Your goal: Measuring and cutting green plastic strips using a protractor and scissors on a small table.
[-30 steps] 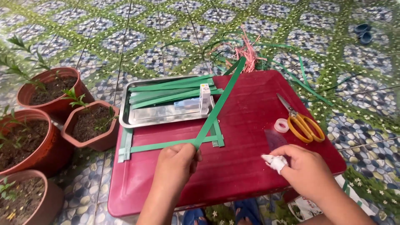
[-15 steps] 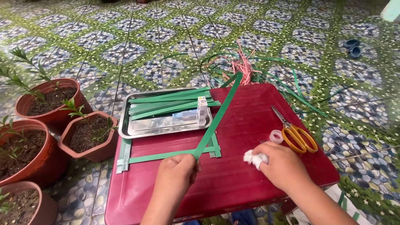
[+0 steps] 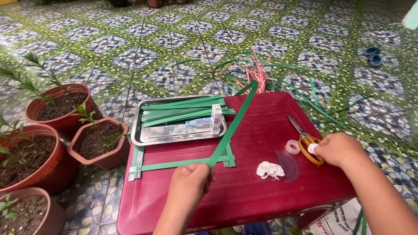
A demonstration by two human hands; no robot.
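Observation:
My left hand (image 3: 191,179) pinches a long green strip (image 3: 230,128) where it crosses a flat frame of green strips (image 3: 174,164) on the red table (image 3: 244,200). My right hand (image 3: 338,150) is closed on a small white bit (image 3: 311,149), right at the orange handles of the scissors (image 3: 305,138). A crumpled white wad (image 3: 269,169) lies on the table between my hands. Beside it are a clear protractor (image 3: 291,165) and a small roll of tape (image 3: 292,146).
A metal tray (image 3: 143,139) with green strips and a small white box stands at the table's back left. Loose green and pink strips (image 3: 257,76) lie on the tiled floor behind. Several terracotta pots (image 3: 102,146) with plants stand left of the table. Blue sandals (image 3: 372,55) lie far right.
My right hand has let go of the white wad, which now lies on the table, and has moved right to the scissors' handles. My left hand still holds the green strip.

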